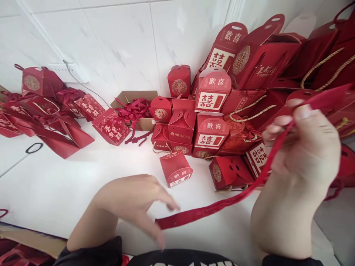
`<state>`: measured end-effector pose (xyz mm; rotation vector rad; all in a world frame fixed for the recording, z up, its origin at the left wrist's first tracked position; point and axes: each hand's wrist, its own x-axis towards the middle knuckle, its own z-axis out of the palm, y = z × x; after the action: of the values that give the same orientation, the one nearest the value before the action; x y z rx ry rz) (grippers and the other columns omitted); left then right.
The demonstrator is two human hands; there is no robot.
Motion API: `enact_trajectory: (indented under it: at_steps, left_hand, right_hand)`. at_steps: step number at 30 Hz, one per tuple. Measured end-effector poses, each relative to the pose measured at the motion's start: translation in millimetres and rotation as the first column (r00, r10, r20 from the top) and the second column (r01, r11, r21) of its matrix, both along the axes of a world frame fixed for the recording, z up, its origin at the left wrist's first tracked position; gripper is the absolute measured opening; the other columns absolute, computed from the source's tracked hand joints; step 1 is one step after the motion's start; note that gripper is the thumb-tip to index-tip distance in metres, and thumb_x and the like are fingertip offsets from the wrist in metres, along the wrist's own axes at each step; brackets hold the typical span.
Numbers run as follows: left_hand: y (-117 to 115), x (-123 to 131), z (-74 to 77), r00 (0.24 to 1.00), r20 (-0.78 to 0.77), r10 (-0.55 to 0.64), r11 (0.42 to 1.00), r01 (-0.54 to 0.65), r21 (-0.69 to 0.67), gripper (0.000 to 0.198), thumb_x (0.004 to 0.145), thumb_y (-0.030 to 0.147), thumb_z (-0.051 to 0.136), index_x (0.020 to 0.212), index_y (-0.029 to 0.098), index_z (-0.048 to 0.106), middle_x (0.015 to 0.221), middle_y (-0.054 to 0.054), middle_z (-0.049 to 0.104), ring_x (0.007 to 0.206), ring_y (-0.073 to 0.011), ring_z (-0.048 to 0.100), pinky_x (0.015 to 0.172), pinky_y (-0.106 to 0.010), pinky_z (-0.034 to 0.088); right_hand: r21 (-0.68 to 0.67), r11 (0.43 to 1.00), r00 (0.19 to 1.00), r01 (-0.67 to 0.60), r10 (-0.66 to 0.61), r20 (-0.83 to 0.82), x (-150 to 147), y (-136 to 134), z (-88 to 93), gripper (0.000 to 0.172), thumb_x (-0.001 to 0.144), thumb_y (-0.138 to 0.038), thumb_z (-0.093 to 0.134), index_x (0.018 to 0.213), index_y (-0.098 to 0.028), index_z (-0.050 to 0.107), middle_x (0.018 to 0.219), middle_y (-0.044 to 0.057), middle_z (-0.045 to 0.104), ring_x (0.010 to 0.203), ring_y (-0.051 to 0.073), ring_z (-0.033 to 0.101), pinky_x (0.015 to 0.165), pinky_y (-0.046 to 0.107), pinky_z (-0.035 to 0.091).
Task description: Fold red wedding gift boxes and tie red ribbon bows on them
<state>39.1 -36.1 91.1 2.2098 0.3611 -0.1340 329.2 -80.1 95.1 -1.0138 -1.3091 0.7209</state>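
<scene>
A length of red ribbon [235, 197] runs in a sagging curve across the front of the white table. My right hand [307, 136], raised at the right, pinches it between thumb and fingers, and a further stretch trails off toward the right edge. Lower down, my left hand [138, 205] has its thumb and fingers spread around the ribbon's other end; whether they touch it is unclear from the blur. Just beyond the left hand, a small red gift box [176, 169] with white and gold print stands on the table.
Red gift boxes [212, 99] are stacked against the tiled wall, several with rope handles. A cardboard box [149, 96] holds tangled ribbons [135, 111]. More red boxes [41, 83] sit at the left, near a black loop [34, 148] and a wall socket [68, 70].
</scene>
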Motion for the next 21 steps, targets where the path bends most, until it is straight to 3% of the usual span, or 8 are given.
enact_trajectory:
  at_steps: [2, 4, 6, 8, 11, 14, 17, 21]
  left_hand:
    - [4, 10, -5.5, 0.97, 0.009, 0.241, 0.97, -0.241, 0.014, 0.052, 0.078, 0.048, 0.073, 0.124, 0.023, 0.066, 0.084, -0.005, 0.076, 0.055, -0.0133, 0.065, 0.051, -0.022, 0.045]
    - [3, 20, -13.3, 0.886, 0.07, 0.458, 0.885, -0.447, -0.13, 0.054, 0.086, 0.046, 0.065, 0.134, 0.022, 0.057, 0.073, -0.003, 0.073, 0.056, -0.014, 0.066, 0.052, -0.021, 0.046]
    - [1, 30, -21.5, 0.802, 0.14, 0.581, 0.785, -0.507, -0.357, 0.056, 0.084, 0.047, 0.067, 0.131, 0.017, 0.058, 0.061, 0.0, 0.068, 0.054, -0.0158, 0.068, 0.047, -0.02, 0.046]
    - [-2, 35, -27.7, 0.729, 0.193, 0.657, 0.706, -0.505, -0.496, 0.048, 0.081, 0.046, 0.071, 0.115, 0.013, 0.066, 0.056, -0.001, 0.066, 0.051, -0.0161, 0.067, 0.043, -0.019, 0.045]
    - [-3, 38, -31.0, 0.641, 0.232, 0.731, 0.646, -0.542, -0.537, 0.028, 0.082, 0.038, 0.071, 0.085, 0.01, 0.07, 0.055, -0.003, 0.067, 0.049, -0.0136, 0.066, 0.044, -0.018, 0.049]
    - [-1, 38, -31.4, 0.607, 0.236, 0.759, 0.615, -0.55, -0.565, 0.022, 0.084, 0.033, 0.071, 0.084, 0.011, 0.069, 0.072, -0.007, 0.074, 0.064, -0.016, 0.072, 0.055, -0.02, 0.056]
    - [2, 37, -32.3, 0.619, 0.211, 0.757, 0.608, -0.546, -0.577, 0.021, 0.08, 0.031, 0.075, 0.087, 0.012, 0.071, 0.08, -0.008, 0.076, 0.072, -0.0184, 0.074, 0.064, -0.025, 0.06]
    - [1, 34, -28.9, 0.695, 0.146, 0.704, 0.647, -0.544, -0.534, 0.023, 0.079, 0.032, 0.075, 0.087, 0.01, 0.074, 0.08, -0.01, 0.076, 0.072, -0.0198, 0.073, 0.068, -0.029, 0.062]
  right_hand:
    - [-0.021, 0.999, 0.999, -0.037, 0.037, -0.001, -19, 2, -3.2, 0.037, 0.084, -0.059, 0.063, 0.085, -0.024, 0.073, 0.082, 0.005, 0.075, 0.084, 0.024, 0.071, 0.07, 0.037, 0.057]
    - [-0.049, 0.995, 0.996, -0.086, 0.086, 0.001, -37, 5, -9.0, 0.033, 0.082, -0.055, 0.068, 0.083, -0.023, 0.074, 0.08, 0.004, 0.075, 0.082, 0.023, 0.071, 0.071, 0.035, 0.057]
    - [-0.079, 0.987, 0.99, -0.142, 0.142, -0.007, -53, 7, -15.8, 0.029, 0.081, -0.05, 0.07, 0.08, -0.022, 0.074, 0.08, 0.003, 0.075, 0.08, 0.021, 0.071, 0.071, 0.033, 0.056]
    - [-0.106, 0.972, 0.977, -0.211, 0.209, -0.029, -63, 8, -22.1, 0.023, 0.083, -0.043, 0.071, 0.078, -0.021, 0.074, 0.08, 0.002, 0.075, 0.078, 0.019, 0.07, 0.071, 0.031, 0.055]
    - [-0.14, 0.945, 0.955, -0.295, 0.289, -0.064, -71, 9, -27.8, 0.022, 0.088, -0.037, 0.067, 0.075, -0.02, 0.072, 0.076, 0.001, 0.073, 0.071, 0.015, 0.066, 0.068, 0.028, 0.053]
    - [-0.166, 0.943, 0.957, -0.288, 0.286, -0.042, -72, 10, -30.2, 0.028, 0.09, -0.039, 0.064, 0.071, -0.019, 0.071, 0.067, 0.0, 0.069, 0.063, 0.013, 0.062, 0.064, 0.027, 0.051]
    - [-0.167, 0.96, 0.975, -0.223, 0.221, -0.03, -69, 13, -32.4, 0.027, 0.088, -0.039, 0.066, 0.071, -0.02, 0.072, 0.07, 0.0, 0.07, 0.066, 0.014, 0.064, 0.067, 0.027, 0.053]
    - [-0.121, 0.986, 0.98, -0.116, 0.094, -0.176, -61, 17, -33.1, 0.021, 0.088, -0.038, 0.067, 0.076, -0.022, 0.072, 0.082, 0.002, 0.073, 0.075, 0.016, 0.068, 0.069, 0.028, 0.057]
